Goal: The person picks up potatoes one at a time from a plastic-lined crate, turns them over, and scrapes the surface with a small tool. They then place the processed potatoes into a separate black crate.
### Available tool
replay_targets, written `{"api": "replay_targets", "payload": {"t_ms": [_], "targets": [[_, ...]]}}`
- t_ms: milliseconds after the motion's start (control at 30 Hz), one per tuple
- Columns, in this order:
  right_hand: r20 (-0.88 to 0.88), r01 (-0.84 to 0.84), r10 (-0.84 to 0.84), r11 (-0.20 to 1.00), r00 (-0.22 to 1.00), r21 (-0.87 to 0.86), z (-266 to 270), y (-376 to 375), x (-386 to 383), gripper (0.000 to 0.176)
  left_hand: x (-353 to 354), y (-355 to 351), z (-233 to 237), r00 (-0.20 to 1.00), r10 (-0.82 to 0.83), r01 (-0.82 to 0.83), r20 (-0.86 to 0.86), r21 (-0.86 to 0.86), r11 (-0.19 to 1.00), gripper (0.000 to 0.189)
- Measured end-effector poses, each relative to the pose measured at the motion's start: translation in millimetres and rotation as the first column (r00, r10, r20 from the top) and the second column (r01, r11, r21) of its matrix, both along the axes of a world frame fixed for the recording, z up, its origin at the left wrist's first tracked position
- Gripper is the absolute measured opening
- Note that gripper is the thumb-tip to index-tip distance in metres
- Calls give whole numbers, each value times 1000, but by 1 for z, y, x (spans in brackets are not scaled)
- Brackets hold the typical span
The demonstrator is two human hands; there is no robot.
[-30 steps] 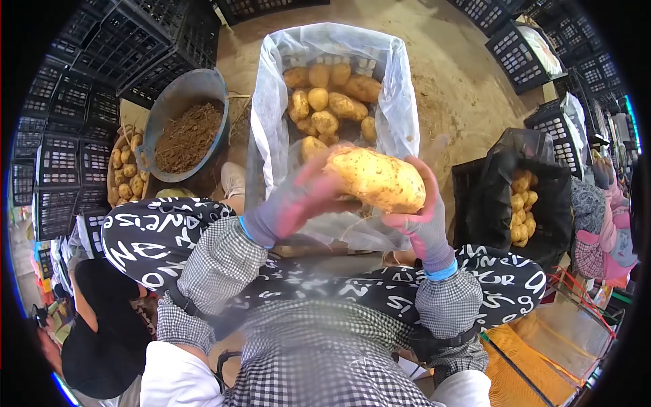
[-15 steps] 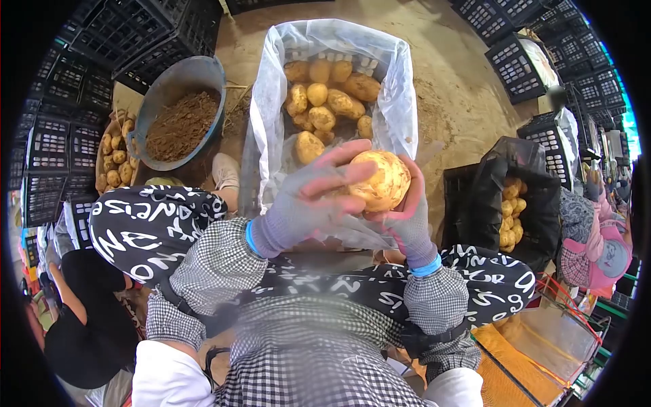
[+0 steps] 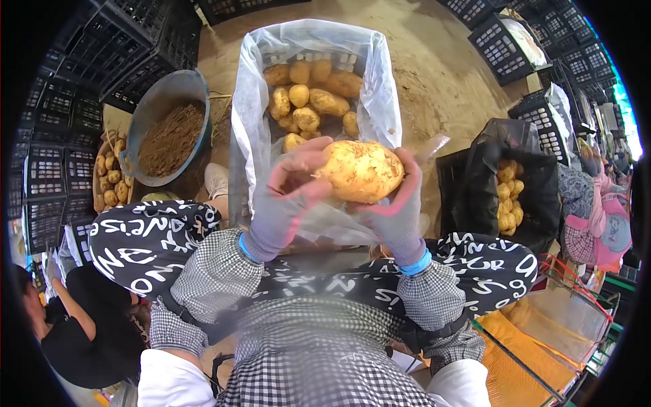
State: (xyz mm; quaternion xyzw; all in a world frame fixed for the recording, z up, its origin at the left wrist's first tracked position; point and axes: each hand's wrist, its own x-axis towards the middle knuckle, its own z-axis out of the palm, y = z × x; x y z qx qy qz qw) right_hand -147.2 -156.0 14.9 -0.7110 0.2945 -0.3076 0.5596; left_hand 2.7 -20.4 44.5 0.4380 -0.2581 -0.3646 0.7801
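Note:
A large yellow potato (image 3: 363, 171) with brown soil patches is held between my gloved hands, above the near end of a crate lined with clear plastic (image 3: 244, 102). My right hand (image 3: 400, 214) grips the potato's right end from below and the side. At the left end, the fingers and thumb of my left hand (image 3: 288, 197) pinch it. Both gloves are grey with pink fingers and blue cuffs. Several soil-marked potatoes (image 3: 328, 102) lie at the far end of the lined crate.
To the left stands a blue-grey tub (image 3: 135, 136) of brown soil, beside a container of potatoes (image 3: 112, 169). A black-lined crate (image 3: 461, 183) with potatoes is on the right. Black crates (image 3: 122, 41) are stacked at the left. Other people (image 3: 88, 325) are at both sides.
The potato has been turned so its long side lies crosswise. My left fingers have shifted from across its front to its left end. The view has swung slightly right.

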Motion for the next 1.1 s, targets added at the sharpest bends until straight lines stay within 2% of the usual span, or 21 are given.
{"api": "replay_targets", "payload": {"t_ms": [67, 100, 133, 167, 233, 300, 367, 400, 433, 500, 533, 567, 633, 667, 700, 767, 833, 867, 933, 1067, 1100], "targets": [[6, 5, -6, 997, 1000, 71, 0, 4, -1, 102, 10, -3, 1, 981, -46, 58, 187, -56, 997, 31], [11, 3, -4, 994, 1000, 108, 2, 5, -1, 100, 12, -3, 0, 986, -81, 91, 147, -60, 994, 31], [-44, 14, -16, 999, 999, -52, 6, 5, -1, 98, 14, -3, -1, 988, -115, 123, 106, -64, 990, 31], [-95, 16, -37, 977, 995, -212, 14, 2, -3, 96, 15, -3, -7, 983, -148, 142, -105, -58, 988, 35], [-141, -26, -44, 889, 989, -458, 19, -2, -6, 95, 10, -5, 5, 933, -208, 235, -294, 58, 970, 45], [-142, -94, 5, 773, 990, -628, 21, -9, -6, 95, 1, -3, 18, 938, -242, 305, -248, 259, 916, 55], [-125, -156, 112, 887, 986, -434, 21, -13, -11, 95, -1, -2, 22, 964, -204, 256, -169, 397, 881, 65], [-106, -185, 158, 927, 982, -327, 21, -14, -12, 94, 3, 0, 17, 973, -209, 232, -101, 403, 885, 69], [-33, -198, 196, 970, 980, -138, 24, -16, -11, 95, 7, 2, 12, 977, -211, 206, -33, 408, 889, 73], [125, -245, 220, 939, 967, 242, 40, -21, -10, 96, 15, 5, -5, 960, -275, 247, 50, 311, 918, 79], [96, -252, 241, 958, 966, 134, 45, -19, -9, 85, 16, 4, -3, 951, -305, 282, 51, 258, 924, 81], [7, -280, 280, 960, 960, 21, 46, -20, -9, 80, 12, 8, 2, 940, -340, 339, -30, 195, 920, 82], [-186, -353, 319, 915, 929, -195, 47, -25, -8, 68, 7, 7, 5, 937, -337, 350, -97, 184, 919, 83], [-164, -312, 286, 935, 944, -166, 46, -23, -8, 53, 6, 6, -3, 952, -294, 306, -83, 242, 921, 84], [-95, -269, 269, 963, 958, 16, 41, -21, -10, 50, 3, 5, -1, 961, -273, 271, -34, 297, 916, 83], [38, -197, 198, 905, 980, 376, 27, -21, -10, 46, -2, 3, 9, 960, -261, 201, 100, 399, 895, 82], [-2, -128, 150, 856, 989, 500, 28, -33, -13, 42, 1, 6, 12, 957, -283, 232, 59, 429, 873, 80], [-25, -92, 127, 825, 992, 557, 29, -36, -14, 42, 8, 11, 5, 953, -294, 296, -70, 406, 864, 79], [47, -141, 134, 883, 990, 449, 13, -36, -17, 45, 13, 8, 5, 933, -285, 349, -218, 360, 865, 76], [83, -192, 178, 959, 980, 208, 19, -9, -8, 35, 12, 6, 15, 909, -289, 389, -299, 366, 845, 75], [76, -178, 166, 962, 983, 206, 14, -8, -8, 37, 11, 6, 16, 899, -304, 410, -315, 359, 838, 75]]}}
